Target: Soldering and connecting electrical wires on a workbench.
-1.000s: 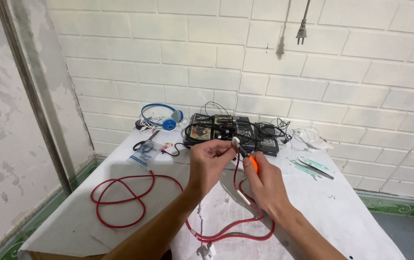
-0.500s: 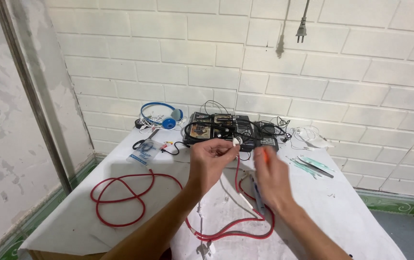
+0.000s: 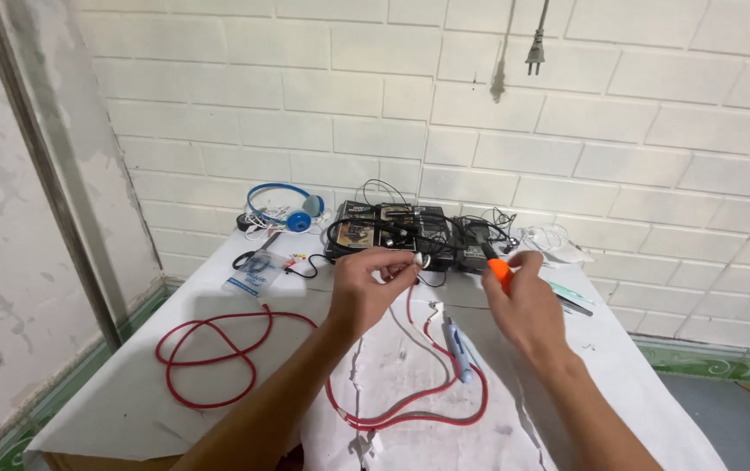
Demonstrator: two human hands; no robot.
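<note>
My left hand (image 3: 373,288) is raised over the table and pinches a small white earbud (image 3: 419,260) between thumb and fingers; a thin white wire hangs down from it. My right hand (image 3: 523,301) grips an orange-handled tool (image 3: 497,267) with a dark tip, its point angled up to the left, a short way right of the earbud. Below the hands a blue and grey pen-like tool (image 3: 458,349) lies on the white table cover (image 3: 113,384). A red cable (image 3: 218,353) loops across the table under both arms.
Black electronic devices (image 3: 392,231) with tangled wires sit at the table's back edge against the white brick wall. Blue headphones (image 3: 283,209) lie at the back left, a small plastic packet (image 3: 253,277) nearby. White bundled cables (image 3: 549,240) lie back right. A plug (image 3: 534,54) hangs on the wall.
My right hand has lifted with the orange-handled tool and its tip now points toward the earbud. The left hand stays raised with the earbud, barely moved.
</note>
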